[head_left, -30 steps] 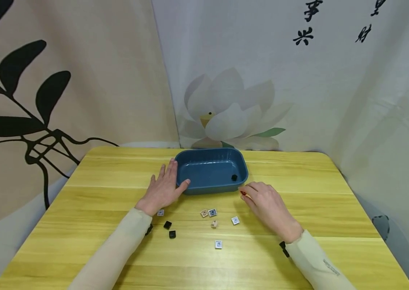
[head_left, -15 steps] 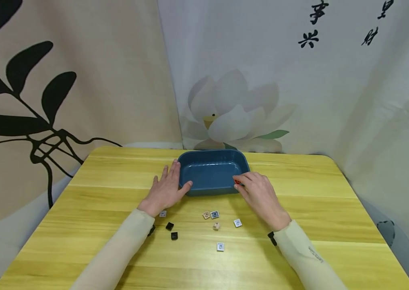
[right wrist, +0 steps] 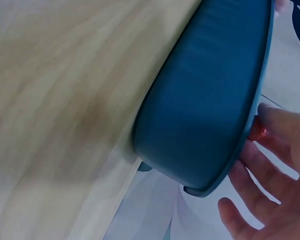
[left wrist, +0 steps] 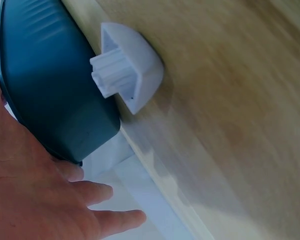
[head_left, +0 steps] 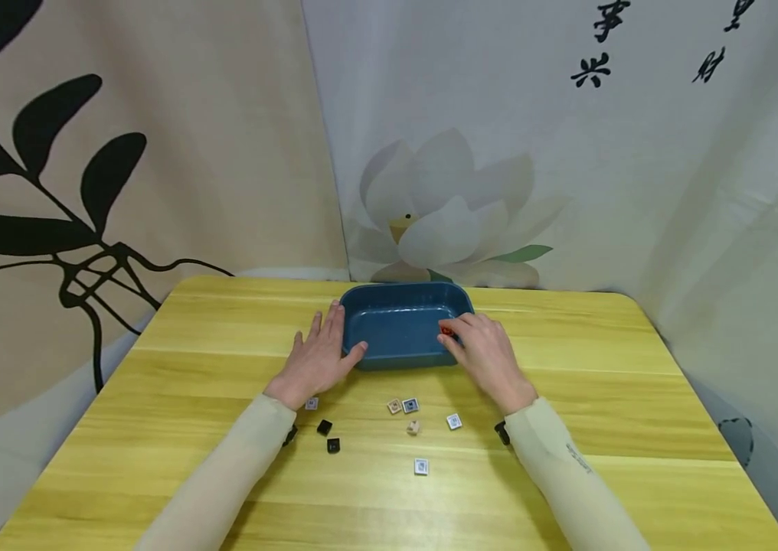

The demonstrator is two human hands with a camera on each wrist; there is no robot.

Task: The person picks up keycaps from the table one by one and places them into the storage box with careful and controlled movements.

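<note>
A dark blue rectangular tray point(head_left: 392, 361) stands at the back middle of the table. My left hand point(head_left: 318, 356) rests against its left end, fingers straight and thumb near the front rim. Over the right end of the tray, my right hand point(head_left: 488, 353) pinches a small red keycap point(head_left: 446, 330) between thumb and fingers. The right wrist view shows that red keycap point(right wrist: 257, 129) partly hidden behind the rim. A white keycap point(left wrist: 135, 65) lies hollow side out, close to the left wrist.
On the table point(head_left: 568, 474) in front of the tray lie two black keycaps point(head_left: 333, 445), several pale ones including a white keycap point(head_left: 421, 467), and a blue-grey keycap point(head_left: 410, 405). A printed curtain point(head_left: 258, 153) hangs behind the table.
My right hand has carried the red keycap from beside the tray's front right corner to over its inside. The black keycap seen in the tray earlier is now hidden. The left hand stays put.
</note>
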